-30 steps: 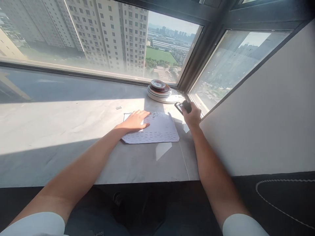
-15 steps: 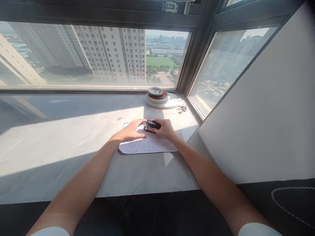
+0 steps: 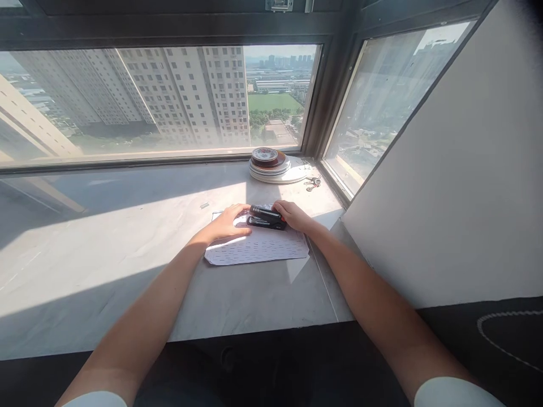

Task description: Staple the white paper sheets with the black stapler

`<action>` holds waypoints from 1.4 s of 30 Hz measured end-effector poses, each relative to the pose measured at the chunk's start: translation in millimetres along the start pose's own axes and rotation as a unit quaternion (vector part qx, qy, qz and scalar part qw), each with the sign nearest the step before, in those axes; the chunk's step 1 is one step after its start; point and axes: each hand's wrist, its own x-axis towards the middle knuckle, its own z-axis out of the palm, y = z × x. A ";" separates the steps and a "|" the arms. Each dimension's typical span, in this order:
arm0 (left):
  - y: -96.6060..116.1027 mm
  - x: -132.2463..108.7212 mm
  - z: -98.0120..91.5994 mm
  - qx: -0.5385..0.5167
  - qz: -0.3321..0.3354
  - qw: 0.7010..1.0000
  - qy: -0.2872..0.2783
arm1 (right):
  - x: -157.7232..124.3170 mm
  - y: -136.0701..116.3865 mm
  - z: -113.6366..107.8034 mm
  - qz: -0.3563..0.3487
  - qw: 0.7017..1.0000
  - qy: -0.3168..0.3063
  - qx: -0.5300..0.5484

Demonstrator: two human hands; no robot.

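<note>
A black stapler (image 3: 274, 224) lies across a stack of printed paper sheets (image 3: 258, 252) on the pale stone sill. Its upper arm is raised from its base at the front, which points left. My right hand (image 3: 296, 216) is closed around the stapler's rear end, where a bit of red shows. Over the left part of the sheets rests my left hand (image 3: 229, 222), fingers and thumb spread apart. Those fingertips reach the stapler's front end; whether they touch it I cannot tell.
Behind the sheets, stacked plates (image 3: 271, 169) stand in the window corner, with a bunch of keys (image 3: 314, 182) beside them. A small strip of staples (image 3: 205, 205) lies left of the paper. A white wall (image 3: 449, 186) slants along the right side.
My right hand has slid right, from around the stapler's middle to its rear end, exposing more of the stapler. My left hand has stayed nearly in place. The view has shifted slightly.
</note>
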 end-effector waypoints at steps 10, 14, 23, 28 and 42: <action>-9.9 0.9 6.1 -0.138 -0.002 0.990 0.031 | -1.9 -0.7 -3.6 0.005 1.000 -0.016 -0.012; -10.7 1.2 6.0 -0.118 -0.009 0.992 0.039 | -0.3 0.4 -2.5 -0.005 0.999 -0.007 -0.037; -16.1 4.8 5.2 -0.172 0.009 0.981 0.093 | -10.6 -24.5 0.4 -0.056 0.998 0.013 -0.008; -15.3 10.2 4.8 -0.263 0.020 0.938 0.224 | -13.8 -30.2 13.4 -0.102 0.993 0.046 -0.045; 2.7 15.0 16.7 -0.508 -0.081 0.834 0.201 | -10.4 -47.0 12.4 -0.304 0.895 0.139 -0.295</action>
